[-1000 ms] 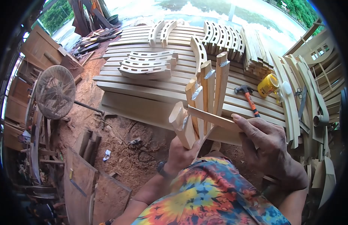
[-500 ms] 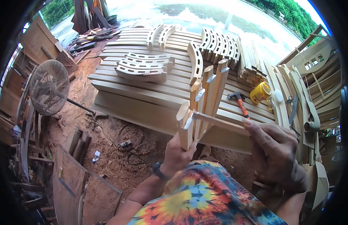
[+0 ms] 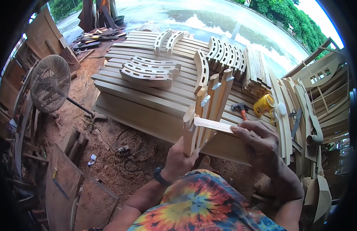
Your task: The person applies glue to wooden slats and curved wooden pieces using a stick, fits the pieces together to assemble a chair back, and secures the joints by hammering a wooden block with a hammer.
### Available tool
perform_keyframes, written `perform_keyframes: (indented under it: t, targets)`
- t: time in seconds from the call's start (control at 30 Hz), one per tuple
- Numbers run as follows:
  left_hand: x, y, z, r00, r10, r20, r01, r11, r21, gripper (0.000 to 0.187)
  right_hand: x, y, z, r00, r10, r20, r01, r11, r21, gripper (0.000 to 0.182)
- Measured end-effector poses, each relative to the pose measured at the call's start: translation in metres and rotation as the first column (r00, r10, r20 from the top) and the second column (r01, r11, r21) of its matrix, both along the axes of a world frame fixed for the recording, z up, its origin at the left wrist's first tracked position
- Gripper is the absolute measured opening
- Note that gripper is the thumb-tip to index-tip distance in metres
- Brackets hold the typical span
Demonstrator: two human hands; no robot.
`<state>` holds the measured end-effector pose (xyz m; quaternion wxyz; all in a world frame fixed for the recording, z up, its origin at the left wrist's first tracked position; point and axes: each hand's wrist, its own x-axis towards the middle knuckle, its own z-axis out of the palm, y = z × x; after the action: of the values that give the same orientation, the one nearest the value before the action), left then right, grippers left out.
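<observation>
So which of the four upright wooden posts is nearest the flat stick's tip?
The front post, closest to the tie-dye shirt: the flat stick ends at its top; the other three posts stand behind.

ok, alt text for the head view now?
Right hand holds a flat stick at the end of a wooden piece gripped by the left hand. Beyond, a slatted wooden surface bears curved slotted pieces, a hammer and a yellow jar.

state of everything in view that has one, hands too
left hand, gripping near wooden post
right hand, pinching flat strip
near wooden post, whitish smear by its end
flat strip, tip at the post's end
hammer, lying on slats, handle partly hidden
yellow jar, open or closed unclear
fan, raised on stand, spinning unclear
</observation>
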<state>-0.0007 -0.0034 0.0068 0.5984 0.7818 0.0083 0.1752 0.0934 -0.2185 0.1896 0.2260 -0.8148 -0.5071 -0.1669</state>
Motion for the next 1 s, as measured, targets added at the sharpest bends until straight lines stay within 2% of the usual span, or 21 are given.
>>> perform_keyframes:
  t: [0.17,0.23,0.37,0.43,0.53,0.63,0.77,0.93,1.0]
  targets:
    - [0.001,-0.002,-0.001,1.0,0.006,-0.02,-0.007,0.999,-0.039,0.025,0.005,-0.001,0.013,0.993,0.024,0.114,-0.021,0.999,-0.03,0.045]
    - [-0.001,-0.004,0.004,1.0,0.018,-0.017,-0.018,1.0,-0.022,0.025,-0.002,-0.002,0.035,0.974,0.025,0.224,0.012,0.986,-0.165,0.04]
    - [0.0,-0.004,0.005,0.999,-0.027,0.018,0.026,0.999,0.019,0.034,-0.009,-0.007,0.058,0.983,0.081,0.167,-0.058,0.988,-0.14,0.039]
    - [-0.001,-0.006,0.005,0.999,-0.031,-0.031,0.031,0.999,0.021,0.036,-0.013,-0.009,0.061,0.988,0.008,0.153,0.012,0.992,-0.129,0.039]
    - [0.001,-0.007,0.003,1.0,-0.028,-0.006,0.029,0.997,0.072,0.037,-0.014,-0.008,0.061,0.986,-0.076,0.148,0.1,0.982,-0.161,0.037]
    - [0.002,-0.009,0.008,1.0,-0.019,-0.018,0.021,0.996,0.091,0.038,-0.018,-0.007,0.061,0.983,-0.09,0.162,0.122,0.972,-0.201,0.047]
    - [0.003,-0.01,0.01,1.0,-0.028,-0.011,0.029,0.994,0.101,0.043,-0.025,-0.005,0.066,0.976,-0.11,0.186,0.155,0.957,-0.246,0.047]
    - [0.006,-0.015,0.008,0.999,-0.003,-0.049,0.007,0.996,0.088,0.063,-0.033,-0.006,0.061,0.978,-0.118,0.174,0.154,0.964,-0.216,0.051]
    - [0.007,-0.019,0.008,0.999,0.01,-0.044,-0.005,0.993,0.114,0.065,-0.04,-0.006,0.065,0.976,-0.147,0.159,0.183,0.953,-0.24,0.053]
